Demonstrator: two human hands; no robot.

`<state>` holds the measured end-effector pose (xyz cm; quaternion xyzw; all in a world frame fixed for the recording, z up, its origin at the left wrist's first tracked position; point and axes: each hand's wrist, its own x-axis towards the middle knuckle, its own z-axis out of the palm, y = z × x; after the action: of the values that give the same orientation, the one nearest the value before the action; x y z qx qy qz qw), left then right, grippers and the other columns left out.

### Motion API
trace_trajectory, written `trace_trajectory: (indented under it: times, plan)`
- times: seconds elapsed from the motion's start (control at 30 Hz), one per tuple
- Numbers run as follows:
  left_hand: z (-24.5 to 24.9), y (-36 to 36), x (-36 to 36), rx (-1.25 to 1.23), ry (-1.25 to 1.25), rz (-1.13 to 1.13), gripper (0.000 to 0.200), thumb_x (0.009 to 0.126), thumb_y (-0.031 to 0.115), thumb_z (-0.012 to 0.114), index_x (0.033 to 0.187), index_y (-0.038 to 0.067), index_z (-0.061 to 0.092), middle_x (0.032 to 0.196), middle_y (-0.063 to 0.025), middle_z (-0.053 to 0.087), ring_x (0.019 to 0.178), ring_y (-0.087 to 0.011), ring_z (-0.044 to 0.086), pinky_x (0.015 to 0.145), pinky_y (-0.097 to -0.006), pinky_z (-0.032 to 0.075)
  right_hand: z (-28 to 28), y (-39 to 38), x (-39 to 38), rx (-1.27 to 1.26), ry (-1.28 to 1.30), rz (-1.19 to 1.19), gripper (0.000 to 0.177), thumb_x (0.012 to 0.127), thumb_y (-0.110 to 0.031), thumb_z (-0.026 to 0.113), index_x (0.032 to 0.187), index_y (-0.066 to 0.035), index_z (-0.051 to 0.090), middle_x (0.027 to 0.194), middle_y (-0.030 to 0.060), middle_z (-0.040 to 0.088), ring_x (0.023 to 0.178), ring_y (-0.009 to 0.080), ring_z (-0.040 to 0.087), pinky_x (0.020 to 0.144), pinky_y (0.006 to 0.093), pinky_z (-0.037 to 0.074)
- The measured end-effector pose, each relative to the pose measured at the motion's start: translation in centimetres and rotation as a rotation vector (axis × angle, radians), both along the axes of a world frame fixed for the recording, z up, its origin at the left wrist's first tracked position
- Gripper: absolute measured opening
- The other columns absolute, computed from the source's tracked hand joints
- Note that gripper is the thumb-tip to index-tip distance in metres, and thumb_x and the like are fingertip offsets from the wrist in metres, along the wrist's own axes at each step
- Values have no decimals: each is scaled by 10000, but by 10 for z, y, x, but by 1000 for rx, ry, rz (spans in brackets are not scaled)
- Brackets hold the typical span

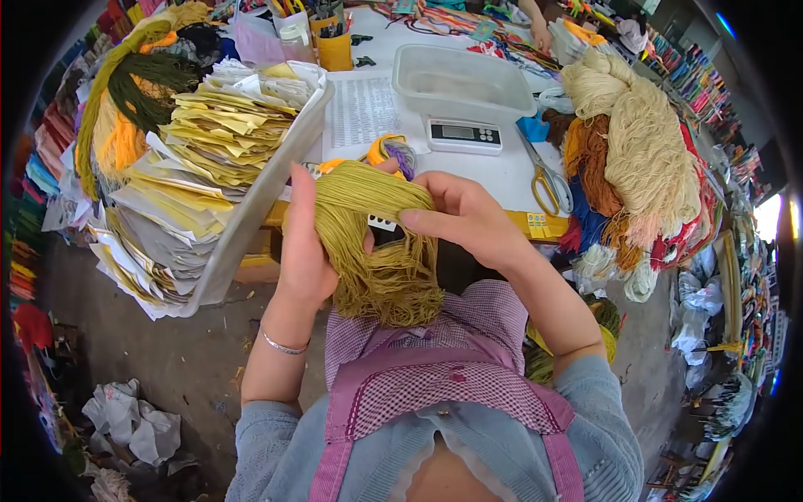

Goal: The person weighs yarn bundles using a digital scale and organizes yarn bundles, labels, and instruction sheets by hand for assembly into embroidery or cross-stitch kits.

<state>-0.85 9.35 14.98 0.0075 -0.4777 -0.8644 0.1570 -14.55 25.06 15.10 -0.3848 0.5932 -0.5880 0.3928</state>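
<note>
On the white-covered worktop (519, 180), a translucent rectangular plastic tub (464, 84) sits directly behind a white digital scale (464, 136), with a printed paper sheet (361, 113) to their left. Yellow-and-grey-handled metal scissors (548, 180) lie right of the scale, near bulky cream yarn hanks (640, 125). A pale plastic bin (276, 180), packed with yellow and white paper packets (222, 138), crowds the right hand's outer side; a small orange-and-purple yarn bundle (391, 155) lies just beyond the held yarn. Another person's hand (540, 35) is at the far side. The looped olive-green yarn skein (368, 197) is held above the lap, its loose ends hanging. The left hand (464, 219) reaches inward, its grip pinching the upper strands between thumb and bent fingers. The right hand (308, 251) supports the opposite side, thumb raised; its fingers are mostly hidden, so I cannot tell whether that grip is closed
</note>
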Motion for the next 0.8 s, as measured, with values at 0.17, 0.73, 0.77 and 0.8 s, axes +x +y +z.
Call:
trace_trajectory:
  times: [0.17,0.73,0.77,0.8]
  plan:
    - [-2,16,-1,11,-10,77,528,1006,419,452,1293,-20,516,1166,-71,636,995,-137,623,845,-252,507,-4,1,-4,40,-77,50,232,888,-111,669,1082,15,654,974,18,669,888,68,599,827,236,471]
    - [-57,-32,47,474,277,-396,367,961,381,487,719,106,503,504,47,439,484,-107,465,573,-295,450,6,6,-16,18,-492,283,243,885,-256,673,944,-31,606,750,7,593,662,88,530,668,261,471]
    - [-75,-43,67,276,315,-409,410,966,409,485,668,129,460,439,79,344,400,-80,366,502,-280,402,36,8,-4,333,-108,288,302,822,-313,731,955,-53,652,741,-2,586,648,79,521,612,255,438]
    - [-87,-51,92,228,126,-274,440,965,436,485,641,142,437,441,79,337,389,-84,344,477,-278,369,49,10,-4,326,-107,276,302,822,-313,731,955,-53,652,741,-2,586,648,79,521,612,255,438]
